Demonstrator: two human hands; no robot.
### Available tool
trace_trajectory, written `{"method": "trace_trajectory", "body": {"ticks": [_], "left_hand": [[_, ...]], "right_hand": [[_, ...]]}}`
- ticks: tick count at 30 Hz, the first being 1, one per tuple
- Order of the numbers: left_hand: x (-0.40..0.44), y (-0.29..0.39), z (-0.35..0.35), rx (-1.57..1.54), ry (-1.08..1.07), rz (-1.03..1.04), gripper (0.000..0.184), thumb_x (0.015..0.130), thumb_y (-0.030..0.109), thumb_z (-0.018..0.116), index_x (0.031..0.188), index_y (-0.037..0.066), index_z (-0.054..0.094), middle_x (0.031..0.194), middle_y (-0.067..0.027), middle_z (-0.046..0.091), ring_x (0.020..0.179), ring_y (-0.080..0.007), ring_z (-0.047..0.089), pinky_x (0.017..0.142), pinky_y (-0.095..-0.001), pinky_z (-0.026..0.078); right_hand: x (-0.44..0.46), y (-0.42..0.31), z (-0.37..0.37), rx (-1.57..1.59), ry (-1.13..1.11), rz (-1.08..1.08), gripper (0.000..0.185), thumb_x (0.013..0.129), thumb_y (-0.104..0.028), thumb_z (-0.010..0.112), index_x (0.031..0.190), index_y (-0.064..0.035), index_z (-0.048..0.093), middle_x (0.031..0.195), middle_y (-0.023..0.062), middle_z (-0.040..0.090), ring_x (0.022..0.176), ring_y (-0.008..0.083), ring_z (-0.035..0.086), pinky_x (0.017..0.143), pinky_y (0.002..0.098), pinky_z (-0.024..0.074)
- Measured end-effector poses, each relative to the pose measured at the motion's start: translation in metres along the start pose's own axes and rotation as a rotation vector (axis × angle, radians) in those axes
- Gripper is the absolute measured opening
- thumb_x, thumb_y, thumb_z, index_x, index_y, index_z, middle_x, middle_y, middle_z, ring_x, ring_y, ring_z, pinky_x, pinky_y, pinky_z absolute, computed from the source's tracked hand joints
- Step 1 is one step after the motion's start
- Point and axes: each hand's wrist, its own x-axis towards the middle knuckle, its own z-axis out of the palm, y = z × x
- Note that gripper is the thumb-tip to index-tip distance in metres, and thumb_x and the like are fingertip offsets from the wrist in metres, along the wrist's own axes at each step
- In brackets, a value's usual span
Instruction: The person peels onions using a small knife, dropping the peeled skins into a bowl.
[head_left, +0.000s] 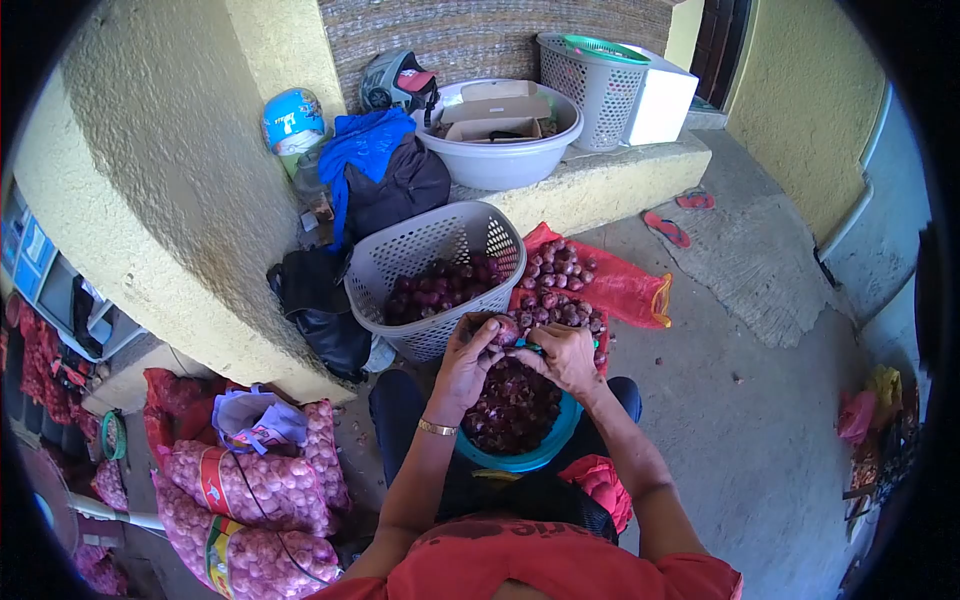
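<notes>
My left hand (pixel 464 368) is closed around a red onion (pixel 507 331), held up over a teal basin (pixel 522 462). Close beside it, my right hand (pixel 568 358) grips what looks like a small knife (pixel 522 343) with a teal handle; its blade is mostly hidden by the fingers. Dark onion skins (pixel 508 405) fill the basin between my knees. Just beyond my left hand stands a grey perforated basket (pixel 385 245) with dark purple onions (pixel 440 290) in it. A red mesh sack (pixel 630 295) lies beyond my right hand, with many red onions (pixel 560 270) at its mouth.
Full sacks of onions (pixel 255 490) stand at the left, a purple bag (pixel 260 418) on top. A black bag (pixel 320 310) leans by the pillar. The ledge holds a wide tub (pixel 500 150), a tall basket (pixel 590 95) and helmets (pixel 292 118). Red flip-flops (pixel 668 230) lie at right.
</notes>
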Motion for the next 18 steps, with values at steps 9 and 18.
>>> {"method": "trace_trajectory", "body": {"ticks": [9, 18], "left_hand": [[-0.003, 0.001, -0.002, -0.233, -0.002, -0.053, 0.028, 0.097, 0.015, 0.053, 0.123, 0.005, 0.051, 0.112, -0.0076, 0.059, 0.103, -0.0158, 0.059, 0.098, -0.0381, 0.050], [-0.018, 0.019, 0.017, -0.034, -0.074, 0.041, 0.048, 0.091, 0.001, 0.055, 0.137, 0.001, 0.040, 0.128, -0.0101, 0.050, 0.120, -0.0200, 0.050, 0.107, -0.0405, 0.040]], "right_hand": [[0.015, -0.013, -0.014, 0.241, -0.051, 0.341, 0.032, 0.087, -0.036, 0.066, 0.086, -0.0044, 0.058, 0.075, 0.0161, 0.065, 0.068, 0.0344, 0.065, 0.055, 0.0410, 0.0484], [0.012, -0.008, -0.007, 0.591, -0.057, 0.426, 0.023, 0.098, -0.021, 0.050, 0.088, -0.0006, 0.052, 0.064, 0.0178, 0.053, 0.060, 0.0341, 0.058, 0.057, 0.0395, 0.0438]]}}
